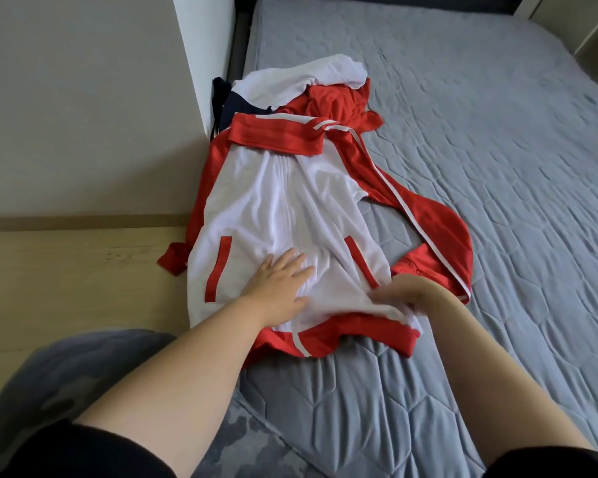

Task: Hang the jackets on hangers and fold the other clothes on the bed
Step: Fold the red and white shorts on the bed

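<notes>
A white jacket (290, 201) with red sleeves, collar and hem lies front up on the left side of the grey bed (497, 167), collar away from me. My left hand (283, 281) rests flat, fingers straight, on the white front near the hem. My right hand (401, 294) is blurred at the jacket's lower right, its fingers curled into the white fabric just above the red hem. One red sleeve hangs off the bed's left edge; the other curves out to the right.
Beyond the collar lies a heap of a white garment (308, 74), a red one (339, 101) and a dark navy one (228, 105). Wooden floor (66, 270) and a white wall lie to the left. My knee in grey camouflage fabric (83, 367) is at lower left.
</notes>
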`<state>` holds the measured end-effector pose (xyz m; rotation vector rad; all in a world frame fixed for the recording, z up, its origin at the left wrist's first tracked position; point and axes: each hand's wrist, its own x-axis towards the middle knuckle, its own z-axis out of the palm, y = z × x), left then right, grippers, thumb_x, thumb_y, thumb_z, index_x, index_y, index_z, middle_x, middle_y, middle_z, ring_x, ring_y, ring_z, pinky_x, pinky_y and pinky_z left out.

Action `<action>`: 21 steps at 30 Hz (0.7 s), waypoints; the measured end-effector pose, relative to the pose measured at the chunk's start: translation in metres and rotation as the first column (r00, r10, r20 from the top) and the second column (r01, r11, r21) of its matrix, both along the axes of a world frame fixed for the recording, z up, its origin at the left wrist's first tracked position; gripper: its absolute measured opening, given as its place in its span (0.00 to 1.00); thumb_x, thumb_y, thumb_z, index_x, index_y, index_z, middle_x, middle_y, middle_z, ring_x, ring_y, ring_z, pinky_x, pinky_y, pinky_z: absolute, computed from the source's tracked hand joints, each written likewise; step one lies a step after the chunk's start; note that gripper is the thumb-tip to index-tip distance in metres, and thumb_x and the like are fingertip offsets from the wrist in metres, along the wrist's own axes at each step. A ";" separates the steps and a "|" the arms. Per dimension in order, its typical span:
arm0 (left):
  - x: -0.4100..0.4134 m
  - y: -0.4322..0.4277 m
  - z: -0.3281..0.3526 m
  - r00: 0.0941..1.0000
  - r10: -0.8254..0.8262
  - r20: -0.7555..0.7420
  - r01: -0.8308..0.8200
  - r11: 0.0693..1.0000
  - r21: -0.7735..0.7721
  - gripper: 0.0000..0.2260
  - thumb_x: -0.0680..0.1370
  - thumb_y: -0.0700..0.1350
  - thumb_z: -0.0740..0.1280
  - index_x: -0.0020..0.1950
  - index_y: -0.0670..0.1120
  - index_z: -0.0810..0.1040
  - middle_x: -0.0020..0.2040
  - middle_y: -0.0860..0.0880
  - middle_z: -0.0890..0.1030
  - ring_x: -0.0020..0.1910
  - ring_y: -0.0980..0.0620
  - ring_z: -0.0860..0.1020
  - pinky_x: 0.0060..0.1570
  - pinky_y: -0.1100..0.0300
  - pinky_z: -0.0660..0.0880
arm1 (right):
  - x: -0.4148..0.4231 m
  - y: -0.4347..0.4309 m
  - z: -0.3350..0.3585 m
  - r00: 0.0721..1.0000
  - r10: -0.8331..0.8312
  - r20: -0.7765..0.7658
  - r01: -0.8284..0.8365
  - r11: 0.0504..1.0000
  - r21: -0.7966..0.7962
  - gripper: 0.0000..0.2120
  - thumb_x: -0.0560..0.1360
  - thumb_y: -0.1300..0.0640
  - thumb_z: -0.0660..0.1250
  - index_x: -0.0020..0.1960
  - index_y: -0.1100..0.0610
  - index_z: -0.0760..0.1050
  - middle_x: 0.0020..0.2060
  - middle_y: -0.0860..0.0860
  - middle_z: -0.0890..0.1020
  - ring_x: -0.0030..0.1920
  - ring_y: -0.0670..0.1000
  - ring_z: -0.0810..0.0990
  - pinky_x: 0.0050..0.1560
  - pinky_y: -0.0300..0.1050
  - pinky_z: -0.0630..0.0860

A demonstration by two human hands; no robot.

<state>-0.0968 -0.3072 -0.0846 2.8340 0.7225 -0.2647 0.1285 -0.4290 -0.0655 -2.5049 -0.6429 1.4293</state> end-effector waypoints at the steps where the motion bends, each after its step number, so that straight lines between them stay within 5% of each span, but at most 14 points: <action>1: 0.000 -0.001 -0.004 0.998 0.009 -0.055 -0.011 0.999 -0.041 0.29 0.80 0.57 0.54 0.78 0.52 0.47 0.78 0.50 0.44 0.76 0.50 0.39 0.73 0.49 0.39 | 0.002 0.000 0.001 0.959 -0.214 -0.186 0.231 0.970 0.075 0.30 0.73 0.44 0.68 0.67 0.63 0.69 0.64 0.57 0.74 0.63 0.56 0.73 0.67 0.51 0.68; 3: 0.001 -0.004 -0.010 0.993 0.040 -0.110 -0.048 0.996 -0.070 0.29 0.80 0.58 0.53 0.78 0.53 0.45 0.78 0.50 0.42 0.76 0.50 0.37 0.72 0.48 0.38 | 0.005 0.001 -0.001 0.584 -0.477 -0.656 0.686 0.723 0.084 0.33 0.73 0.38 0.64 0.67 0.63 0.69 0.64 0.58 0.75 0.65 0.57 0.73 0.68 0.52 0.66; 5: 0.003 -0.005 -0.013 0.991 0.062 -0.115 -0.070 0.995 -0.068 0.29 0.80 0.59 0.52 0.78 0.53 0.44 0.78 0.50 0.42 0.76 0.50 0.37 0.72 0.48 0.38 | 0.012 0.005 -0.004 0.097 -0.494 -0.864 0.952 0.300 -0.065 0.37 0.73 0.35 0.63 0.69 0.63 0.65 0.64 0.58 0.74 0.64 0.58 0.73 0.65 0.53 0.69; 7: 0.005 -0.005 -0.015 0.992 0.075 -0.099 -0.082 0.994 -0.071 0.29 0.80 0.59 0.52 0.78 0.53 0.44 0.78 0.50 0.42 0.76 0.51 0.37 0.72 0.49 0.38 | 0.024 0.014 -0.002 -0.064 -0.485 -0.872 0.998 -0.041 -0.051 0.36 0.75 0.37 0.62 0.73 0.60 0.59 0.66 0.57 0.72 0.65 0.57 0.74 0.62 0.52 0.72; 9: 0.005 -0.004 -0.017 0.992 0.088 -0.085 -0.095 0.992 -0.085 0.29 0.80 0.59 0.52 0.78 0.54 0.45 0.78 0.51 0.42 0.76 0.51 0.37 0.72 0.49 0.38 | 0.036 0.021 -0.003 -0.022 -0.485 -0.874 0.982 -0.174 0.072 0.30 0.80 0.43 0.57 0.74 0.59 0.56 0.68 0.58 0.71 0.66 0.56 0.73 0.63 0.49 0.72; 11: 0.004 -0.003 -0.018 0.992 0.094 -0.082 -0.102 0.989 -0.104 0.29 0.80 0.58 0.52 0.78 0.54 0.45 0.78 0.51 0.42 0.76 0.52 0.38 0.72 0.50 0.38 | 0.045 0.026 -0.001 0.173 -0.529 -0.831 0.967 -0.070 0.246 0.24 0.83 0.52 0.49 0.75 0.62 0.55 0.71 0.59 0.67 0.65 0.55 0.74 0.64 0.47 0.70; 14: 0.005 -0.003 -0.020 0.991 0.105 -0.080 -0.113 0.988 -0.105 0.28 0.80 0.58 0.53 0.78 0.55 0.46 0.78 0.51 0.43 0.76 0.52 0.39 0.72 0.50 0.39 | 0.056 0.044 0.005 0.386 -0.642 -0.662 0.904 0.119 0.411 0.21 0.82 0.55 0.48 0.72 0.64 0.59 0.66 0.60 0.71 0.42 0.50 0.77 0.58 0.46 0.73; 17: 0.008 -0.002 -0.019 0.990 0.116 -0.084 -0.125 0.986 -0.113 0.28 0.80 0.58 0.53 0.78 0.54 0.47 0.78 0.51 0.44 0.76 0.51 0.40 0.73 0.51 0.40 | 0.039 0.066 0.014 0.557 -0.640 -0.529 0.831 0.432 0.351 0.17 0.80 0.49 0.55 0.59 0.60 0.71 0.42 0.56 0.77 0.32 0.51 0.73 0.42 0.46 0.74; 19: 0.010 -0.001 -0.018 0.989 0.123 -0.088 -0.134 0.982 -0.131 0.28 0.80 0.58 0.53 0.78 0.54 0.47 0.78 0.51 0.44 0.76 0.51 0.40 0.73 0.51 0.40 | 0.015 0.067 0.006 0.767 -0.498 -0.403 0.619 0.741 0.262 0.17 0.76 0.44 0.60 0.51 0.58 0.73 0.38 0.51 0.77 0.36 0.49 0.75 0.41 0.43 0.72; 21: 0.010 0.000 -0.018 0.988 0.121 -0.096 -0.135 0.979 -0.155 0.28 0.80 0.57 0.54 0.78 0.54 0.48 0.78 0.50 0.44 0.76 0.51 0.41 0.73 0.51 0.40 | -0.002 0.053 -0.008 0.869 -0.360 -0.339 0.444 0.870 0.216 0.20 0.70 0.39 0.67 0.51 0.54 0.76 0.47 0.50 0.80 0.48 0.49 0.79 0.54 0.43 0.75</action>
